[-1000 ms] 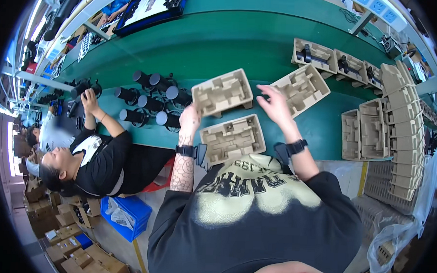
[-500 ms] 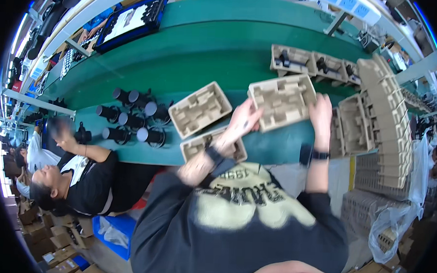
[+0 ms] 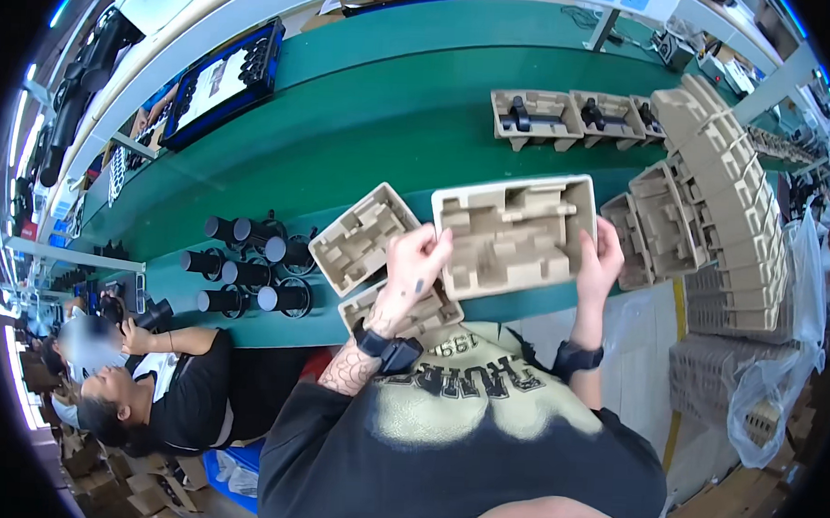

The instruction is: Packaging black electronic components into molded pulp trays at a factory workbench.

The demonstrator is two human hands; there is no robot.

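Observation:
Between my two hands is a tan moulded pulp tray (image 3: 523,275) with stepped hollows, facing up and lifted toward me. My left hand (image 3: 413,266) has its fingers closed on the left rim, while my right hand (image 3: 599,260) grips the right rim. The tray's hollows hold nothing that I can see. Left of it, a second pulp tray (image 3: 349,247) lies at an angle on the green bench (image 3: 364,146). Partly hidden under my left wrist, a third pulp tray (image 3: 438,317) lies near the bench edge.
Several black cylindrical devices (image 3: 246,275) stand at the left. Pulp trays with black parts (image 3: 532,125) line the back right, beside a tall stack of nested trays (image 3: 725,194). A co-worker (image 3: 182,388) sits at my left. A blue-edged tray (image 3: 221,84) is far left.
The tray in my hands has come nearer to me and looks larger and more level. My left hand has moved to its left rim. The co-worker's hand has moved down.

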